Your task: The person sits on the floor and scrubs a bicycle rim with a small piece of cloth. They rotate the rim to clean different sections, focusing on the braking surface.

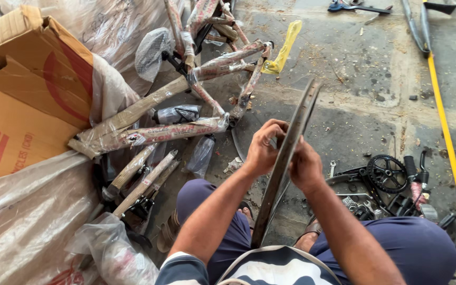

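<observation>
Head view: concrete floor [365, 100], stained and littered; wrapped bicycle frame [196, 100] lies ahead-left, paper and plastic still on its tubes; cardboard box [22, 89] far left over clear plastic sheeting [22, 211]; black chainring with crank [387, 173] and loose small parts on the floor to the right; yellow strip [449, 148] runs along the right edge. Bicycle wheel rim [286, 153] stands edge-on between the knees, tilted away; left hand [262, 148] curled over its left side, right hand [306, 168] closed on its right side, both gripping it.
</observation>
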A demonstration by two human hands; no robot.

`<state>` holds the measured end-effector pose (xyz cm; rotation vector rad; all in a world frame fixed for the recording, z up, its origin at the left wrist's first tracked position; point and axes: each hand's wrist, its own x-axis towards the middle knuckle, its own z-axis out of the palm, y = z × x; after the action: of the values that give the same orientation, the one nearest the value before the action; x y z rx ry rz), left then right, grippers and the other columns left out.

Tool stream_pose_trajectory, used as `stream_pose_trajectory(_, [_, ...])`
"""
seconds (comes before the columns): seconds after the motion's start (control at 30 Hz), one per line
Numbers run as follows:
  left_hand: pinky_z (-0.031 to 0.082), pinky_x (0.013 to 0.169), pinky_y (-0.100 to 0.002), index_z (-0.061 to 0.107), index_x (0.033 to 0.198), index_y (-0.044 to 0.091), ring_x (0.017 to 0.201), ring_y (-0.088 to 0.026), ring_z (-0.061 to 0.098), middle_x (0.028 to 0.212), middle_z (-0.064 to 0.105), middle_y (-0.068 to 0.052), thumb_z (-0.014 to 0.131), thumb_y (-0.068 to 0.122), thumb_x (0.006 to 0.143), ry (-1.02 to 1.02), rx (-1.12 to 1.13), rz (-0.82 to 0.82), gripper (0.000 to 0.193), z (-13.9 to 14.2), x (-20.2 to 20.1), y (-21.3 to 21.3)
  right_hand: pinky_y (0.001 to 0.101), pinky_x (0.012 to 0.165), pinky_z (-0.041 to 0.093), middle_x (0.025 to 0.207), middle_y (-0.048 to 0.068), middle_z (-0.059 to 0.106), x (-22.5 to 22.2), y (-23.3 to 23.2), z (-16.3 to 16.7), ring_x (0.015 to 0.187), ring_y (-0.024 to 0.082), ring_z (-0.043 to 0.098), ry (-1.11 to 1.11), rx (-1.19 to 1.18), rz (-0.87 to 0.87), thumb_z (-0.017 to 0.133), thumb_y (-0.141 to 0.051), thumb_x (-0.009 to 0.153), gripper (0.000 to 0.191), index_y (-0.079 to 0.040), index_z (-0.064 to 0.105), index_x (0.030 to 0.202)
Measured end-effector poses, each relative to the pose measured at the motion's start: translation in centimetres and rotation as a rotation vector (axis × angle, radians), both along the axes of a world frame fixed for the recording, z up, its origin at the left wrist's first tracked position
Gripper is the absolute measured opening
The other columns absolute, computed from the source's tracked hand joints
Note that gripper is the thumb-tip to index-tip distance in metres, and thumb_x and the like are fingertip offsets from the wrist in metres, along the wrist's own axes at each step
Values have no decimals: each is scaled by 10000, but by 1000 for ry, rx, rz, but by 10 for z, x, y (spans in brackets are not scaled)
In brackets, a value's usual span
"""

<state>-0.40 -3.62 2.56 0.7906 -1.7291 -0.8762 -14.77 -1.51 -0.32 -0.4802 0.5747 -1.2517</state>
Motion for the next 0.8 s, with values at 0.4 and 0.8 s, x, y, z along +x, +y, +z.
stream_pose_trajectory(0.4, [602,901,-312,642,970,69,1046,-153,690,1198,692,-67,891,199,870,8,30,2,298,-2,-2,1,265,823,506,1020,57,657,1,9,-8,913,128,619,23,-114,-49,513,-279,1023,344,-13,646,1196])
stream_pose_trajectory(0.8, [551,930,-304,628,1081,60,1059,-172,656,1182,675,-57,893,178,869,43,76,-42,360,-1,1,-3,304,744,523,923,58,632,4,5,-2,822,157,605,-77,-53,-103,557,-276,1023,289,-26,639,1142])
